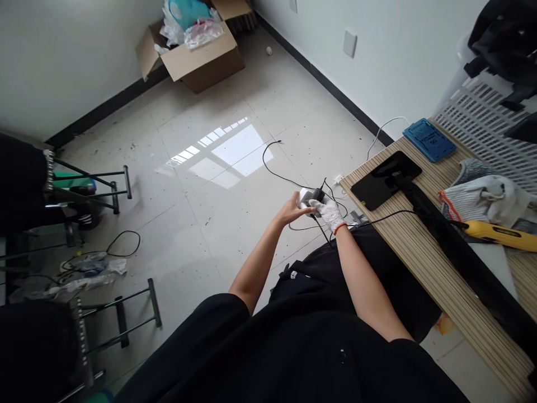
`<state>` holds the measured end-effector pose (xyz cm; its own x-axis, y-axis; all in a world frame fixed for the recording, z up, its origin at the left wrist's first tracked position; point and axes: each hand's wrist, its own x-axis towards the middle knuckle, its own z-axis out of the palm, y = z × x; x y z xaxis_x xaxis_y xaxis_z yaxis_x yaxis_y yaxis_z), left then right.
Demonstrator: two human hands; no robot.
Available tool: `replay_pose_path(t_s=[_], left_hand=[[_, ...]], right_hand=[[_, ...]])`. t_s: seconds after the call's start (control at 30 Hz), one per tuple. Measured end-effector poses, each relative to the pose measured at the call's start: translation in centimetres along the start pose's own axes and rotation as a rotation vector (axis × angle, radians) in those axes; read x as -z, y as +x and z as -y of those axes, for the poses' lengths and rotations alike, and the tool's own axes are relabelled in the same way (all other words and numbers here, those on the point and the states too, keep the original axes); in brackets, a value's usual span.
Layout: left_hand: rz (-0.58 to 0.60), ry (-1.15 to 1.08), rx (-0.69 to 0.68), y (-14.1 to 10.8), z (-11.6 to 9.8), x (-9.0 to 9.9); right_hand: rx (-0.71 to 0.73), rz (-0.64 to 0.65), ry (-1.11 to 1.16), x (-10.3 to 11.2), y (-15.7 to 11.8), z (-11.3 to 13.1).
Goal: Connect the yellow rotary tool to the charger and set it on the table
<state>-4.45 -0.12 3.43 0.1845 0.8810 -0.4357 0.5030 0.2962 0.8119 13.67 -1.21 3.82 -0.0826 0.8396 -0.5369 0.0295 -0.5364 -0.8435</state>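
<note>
Hands [312, 210] around white power strip [305, 197]

Daylight fills the room, bright and even. A window's reflection lies as a pale, gridded patch of glare on the glossy floor tiles [226, 151], washing out their surface there. Shadows are soft: faint ones under the cardboard box [197, 53] and beneath the desk [415, 235] edge. The black clothing at the bottom reads as nearly detailless dark. Walls and baseboards bow toward the frame edges (wide-angle distortion). Focus is sharp at centre, slightly softer in the corners.
</note>
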Motion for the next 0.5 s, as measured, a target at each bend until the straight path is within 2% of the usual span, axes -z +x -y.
replay_pose_path(t_s=[0.13, 0.5], left_hand=[[-0.038, 0.126, -0.021, 0.5, -0.3, 0.6], [0.002, 0.014, -0.068, -0.2, 0.7, 1.7]], right_hand=[[-0.002, 0.006, 0.015, 0.7, -0.3, 0.1], [0.034, -0.015, 0.028, 1.1, -0.2, -0.9]])
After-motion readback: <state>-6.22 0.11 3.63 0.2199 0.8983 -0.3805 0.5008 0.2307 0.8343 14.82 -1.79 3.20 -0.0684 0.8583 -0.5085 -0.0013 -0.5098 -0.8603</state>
